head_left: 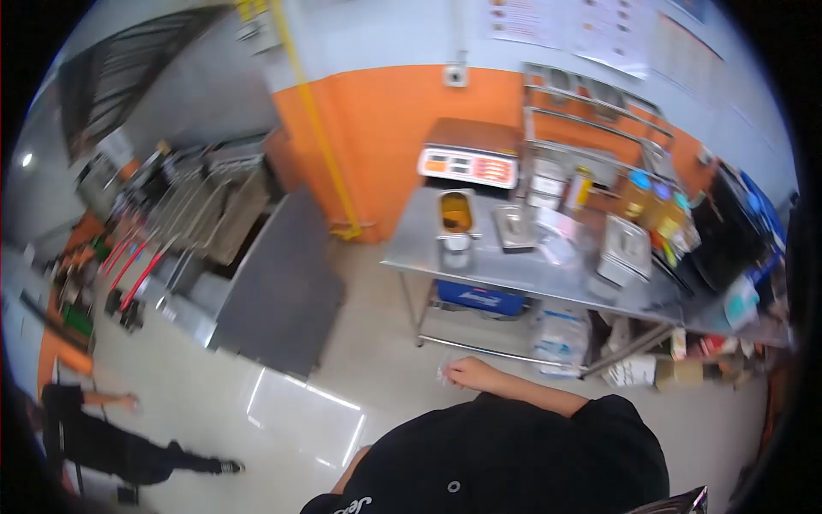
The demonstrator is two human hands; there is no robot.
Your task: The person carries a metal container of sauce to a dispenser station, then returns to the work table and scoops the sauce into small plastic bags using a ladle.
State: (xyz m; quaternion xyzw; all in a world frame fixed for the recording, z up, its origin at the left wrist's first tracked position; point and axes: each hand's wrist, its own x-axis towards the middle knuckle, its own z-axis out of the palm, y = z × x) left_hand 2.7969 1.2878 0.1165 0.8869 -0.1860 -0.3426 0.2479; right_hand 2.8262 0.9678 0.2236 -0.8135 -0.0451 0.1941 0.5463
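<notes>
My right hand (467, 373) is in front of my body, above the floor and short of the steel table (548, 278). Its fingers are curled closed. A small, clear, thin thing (443, 369) shows at the fingertips, too blurred to name. Of my left arm (351, 467) only a strip of skin appears beside my black shirt; the left hand is hidden. Ahead on the table are a steel pan with amber liquid (456, 212), a lidded steel pan (515, 228), a larger lidded steel container (624, 248) and a weighing scale (469, 158).
Sauce bottles (635, 193) and a black bin-like container (728, 227) stand toward the right. Below the table are a blue crate (480, 297) and a plastic-wrapped bundle (561, 338). Fryers with red-handled baskets (141, 278) are on the left. Another person (111, 437) is at lower left.
</notes>
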